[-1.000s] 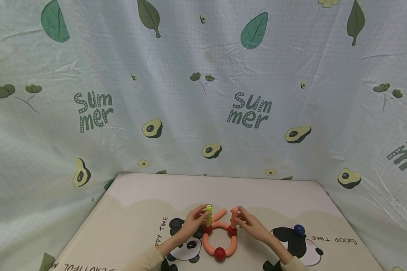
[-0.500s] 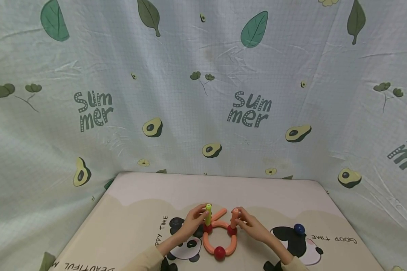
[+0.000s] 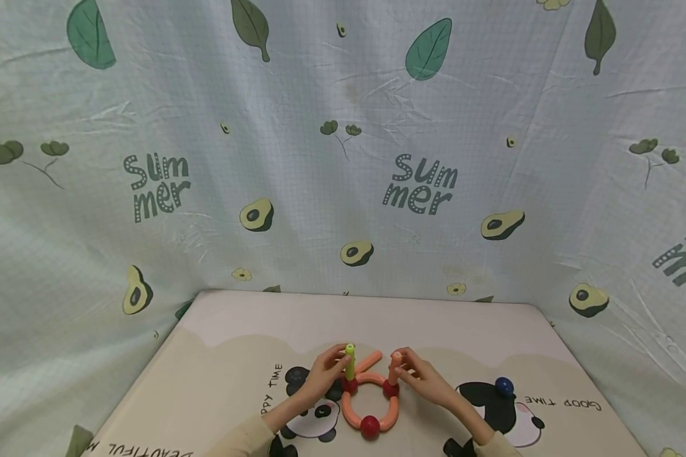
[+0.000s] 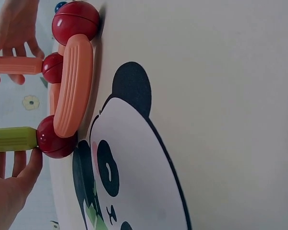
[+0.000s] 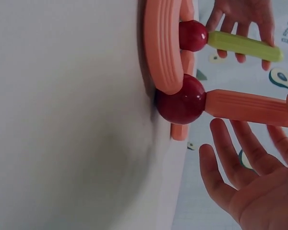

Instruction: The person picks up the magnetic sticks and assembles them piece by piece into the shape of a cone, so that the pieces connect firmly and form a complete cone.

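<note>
- Frame's lower centre: orange ring (image 3: 349,412) on surface (image 3: 223,381), jointed by red balls (image 3: 370,428).
- Left hand (image 3: 322,376) pinches green rod (image 3: 350,364); right hand (image 3: 429,383), orange rod (image 3: 394,370) (both near upright).
- Probably seating rods; next wants straight alignment, gentle release.

Your head vw: diffuse lt. R-wrist vw: dimmer; soft table (image 5: 62,120) shadow approx. 7 o'clock, nearest red ball (image 5: 182,103) glints, 2 o'clock.

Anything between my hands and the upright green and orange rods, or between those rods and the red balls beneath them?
Nothing visible. The left hand holds the green rod, the right hand the upright orange rod. Their lower ends meet the back-left red ball and back-right red ball respectively, with nothing seen between.
</note>
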`<state>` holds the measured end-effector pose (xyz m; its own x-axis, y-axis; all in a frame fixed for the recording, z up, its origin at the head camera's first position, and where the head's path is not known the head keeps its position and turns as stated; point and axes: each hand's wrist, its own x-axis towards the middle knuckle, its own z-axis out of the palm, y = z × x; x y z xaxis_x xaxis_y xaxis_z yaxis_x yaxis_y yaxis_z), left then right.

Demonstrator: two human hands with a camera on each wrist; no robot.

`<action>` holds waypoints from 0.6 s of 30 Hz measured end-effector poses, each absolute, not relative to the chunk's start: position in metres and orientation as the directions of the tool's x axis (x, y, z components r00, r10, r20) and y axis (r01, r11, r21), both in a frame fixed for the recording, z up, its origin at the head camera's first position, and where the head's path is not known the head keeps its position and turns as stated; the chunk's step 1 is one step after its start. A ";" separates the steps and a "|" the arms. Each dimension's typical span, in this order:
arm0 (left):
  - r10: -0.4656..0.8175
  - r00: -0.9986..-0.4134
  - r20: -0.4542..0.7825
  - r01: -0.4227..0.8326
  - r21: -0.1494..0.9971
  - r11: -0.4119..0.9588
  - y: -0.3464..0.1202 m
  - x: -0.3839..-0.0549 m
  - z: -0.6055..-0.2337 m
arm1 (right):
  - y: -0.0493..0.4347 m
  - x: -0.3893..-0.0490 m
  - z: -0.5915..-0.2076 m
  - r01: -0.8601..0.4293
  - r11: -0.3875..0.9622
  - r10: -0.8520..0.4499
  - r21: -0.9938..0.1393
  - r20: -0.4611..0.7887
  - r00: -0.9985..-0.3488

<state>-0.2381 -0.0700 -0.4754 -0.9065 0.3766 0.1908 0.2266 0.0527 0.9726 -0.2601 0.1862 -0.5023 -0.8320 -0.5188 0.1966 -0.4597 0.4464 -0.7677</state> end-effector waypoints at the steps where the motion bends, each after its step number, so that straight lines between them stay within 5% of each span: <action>1: 0.378 -0.907 0.187 0.222 0.974 0.050 -0.070 -0.239 -0.477 | 0.186 -0.260 -0.501 -0.459 0.455 -0.512 -0.763 0.198 -0.836; 18: 0.386 -0.899 0.206 0.251 0.966 0.069 -0.072 -0.238 -0.477 | 0.178 -0.263 -0.485 -0.496 0.471 -0.511 -0.730 0.233 -0.828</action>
